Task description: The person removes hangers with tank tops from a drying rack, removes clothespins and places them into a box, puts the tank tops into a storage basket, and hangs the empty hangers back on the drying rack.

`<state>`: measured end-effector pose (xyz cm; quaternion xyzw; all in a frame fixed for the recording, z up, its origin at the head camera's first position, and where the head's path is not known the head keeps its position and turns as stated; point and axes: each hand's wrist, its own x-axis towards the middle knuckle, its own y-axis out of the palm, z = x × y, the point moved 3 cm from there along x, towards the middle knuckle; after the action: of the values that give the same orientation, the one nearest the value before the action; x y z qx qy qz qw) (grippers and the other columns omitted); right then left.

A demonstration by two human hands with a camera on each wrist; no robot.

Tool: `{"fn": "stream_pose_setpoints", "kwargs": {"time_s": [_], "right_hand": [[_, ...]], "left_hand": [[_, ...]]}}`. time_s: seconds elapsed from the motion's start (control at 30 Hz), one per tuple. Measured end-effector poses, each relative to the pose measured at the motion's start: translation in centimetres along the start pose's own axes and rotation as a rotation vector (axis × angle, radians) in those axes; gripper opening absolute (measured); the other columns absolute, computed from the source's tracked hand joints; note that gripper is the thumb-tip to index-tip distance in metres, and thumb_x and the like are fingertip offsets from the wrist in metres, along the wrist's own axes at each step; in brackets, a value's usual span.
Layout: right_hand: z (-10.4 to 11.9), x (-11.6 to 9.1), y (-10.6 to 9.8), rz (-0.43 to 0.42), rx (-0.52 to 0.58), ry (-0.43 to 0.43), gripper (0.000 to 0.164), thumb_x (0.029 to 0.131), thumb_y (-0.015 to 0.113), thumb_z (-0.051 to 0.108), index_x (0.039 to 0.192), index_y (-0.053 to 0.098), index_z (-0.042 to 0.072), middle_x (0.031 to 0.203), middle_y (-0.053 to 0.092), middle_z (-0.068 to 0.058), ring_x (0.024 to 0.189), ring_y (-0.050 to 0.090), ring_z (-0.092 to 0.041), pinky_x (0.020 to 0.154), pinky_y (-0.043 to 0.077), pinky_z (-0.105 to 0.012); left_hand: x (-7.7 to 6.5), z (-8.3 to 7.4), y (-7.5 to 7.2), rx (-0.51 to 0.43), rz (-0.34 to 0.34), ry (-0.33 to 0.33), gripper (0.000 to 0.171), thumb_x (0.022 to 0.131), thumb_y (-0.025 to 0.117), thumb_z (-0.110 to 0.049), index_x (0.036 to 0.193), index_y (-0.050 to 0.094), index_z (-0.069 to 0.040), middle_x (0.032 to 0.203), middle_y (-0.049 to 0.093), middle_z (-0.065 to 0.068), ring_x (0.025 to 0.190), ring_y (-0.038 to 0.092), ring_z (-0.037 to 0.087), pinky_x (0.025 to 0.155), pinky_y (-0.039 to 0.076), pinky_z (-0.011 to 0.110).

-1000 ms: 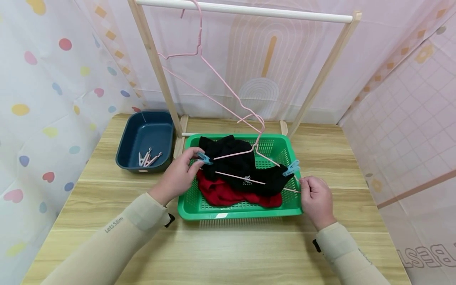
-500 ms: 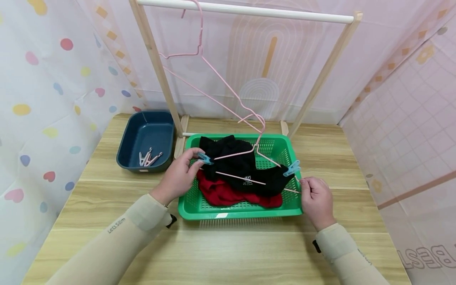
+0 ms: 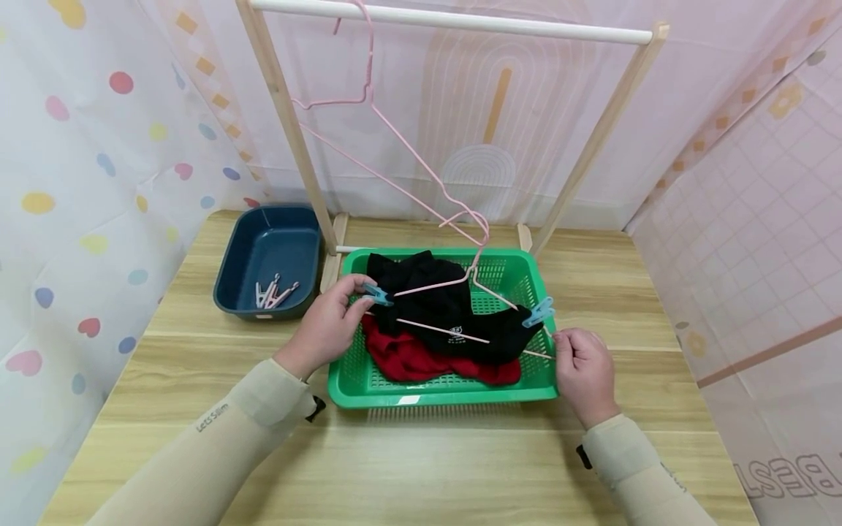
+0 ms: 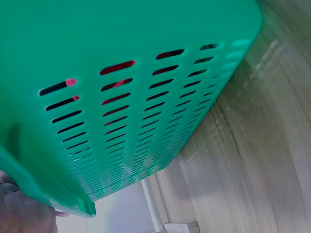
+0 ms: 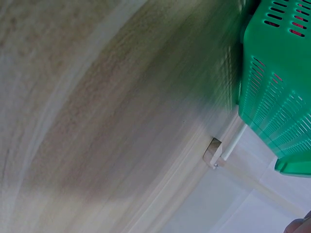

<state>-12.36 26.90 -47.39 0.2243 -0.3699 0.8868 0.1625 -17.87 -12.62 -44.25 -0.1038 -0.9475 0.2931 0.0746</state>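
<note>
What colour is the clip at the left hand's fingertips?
Light blue; the clip shows best in the head view.

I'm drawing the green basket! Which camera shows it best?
The head view: almost the whole green basket shows from above, red cloth inside. Left wrist shows its slotted side close up; right wrist, only part, at the edge.

Dotted white cloth (image 3: pixel 85 183) at left and a pink patterned backdrop (image 3: pixel 559 109) border a woodgrain tabletop (image 3: pixel 421 467).

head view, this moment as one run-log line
left hand: pinches left blue clip; right hand: holds pink hanger; black garment: clipped to pink hanger; green basket: beneath, red cloth inside
</note>
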Motion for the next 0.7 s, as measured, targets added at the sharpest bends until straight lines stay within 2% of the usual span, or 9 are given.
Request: {"fn": "stream_pose_setpoints", "kwargs": {"time_s": [0.1, 0.37, 0.53, 0.7], "right_hand": [[-0.03, -0.04, 0.06, 0.001, 0.0, 0.008, 0.02, 0.1, 0.066, 0.001, 0.081, 0.071, -0.001, 0.078, 0.073, -0.015, 0.078, 0.059, -0.023, 0.072, 0.041, -0.021], [0.11, -0.16, 0.04, -0.026, 0.004, -0.029, 0.019, 0.098, 0.067, 0.0, 0.08, 0.072, -0.002, 0.078, 0.073, -0.016, 0.077, 0.059, -0.024, 0.071, 0.04, -0.023], [0.11, -0.16, 0.05, -0.027, 0.007, -0.023, 0.019, 0.099, 0.067, 0.0, 0.08, 0.072, -0.001, 0.079, 0.073, -0.016, 0.077, 0.059, -0.022, 0.071, 0.04, -0.022], [0.04, -0.17, 0.08, -0.028, -0.001, -0.023, 0.019, 0.098, 0.067, -0.001, 0.08, 0.072, -0.001, 0.08, 0.074, -0.017, 0.077, 0.06, -0.024, 0.072, 0.041, -0.022]], "left_hand": [[-0.07, -0.03, 0.02, 0.0, -0.006, 0.006, 0.025, 0.111, 0.055, -0.018, 0.135, 0.057, -0.014, 0.123, 0.067, 0.009, 0.084, 0.061, 0.027, 0.063, 0.044, 0.033], [-0.13, 0.21, 0.22, -0.013, -0.023, 0.03, 0.024, 0.11, 0.056, -0.017, 0.134, 0.058, -0.013, 0.123, 0.069, 0.008, 0.093, 0.066, 0.028, 0.074, 0.049, 0.034], [-0.14, 0.32, 0.32, -0.023, -0.035, 0.039, 0.024, 0.11, 0.056, -0.017, 0.134, 0.058, -0.014, 0.121, 0.069, 0.008, 0.078, 0.058, 0.024, 0.066, 0.046, 0.032], [-0.07, 0.43, 0.4, -0.038, -0.04, 0.04, 0.024, 0.11, 0.056, -0.017, 0.134, 0.058, -0.014, 0.111, 0.068, 0.008, 0.061, 0.045, 0.02, 0.057, 0.04, 0.03]]}}
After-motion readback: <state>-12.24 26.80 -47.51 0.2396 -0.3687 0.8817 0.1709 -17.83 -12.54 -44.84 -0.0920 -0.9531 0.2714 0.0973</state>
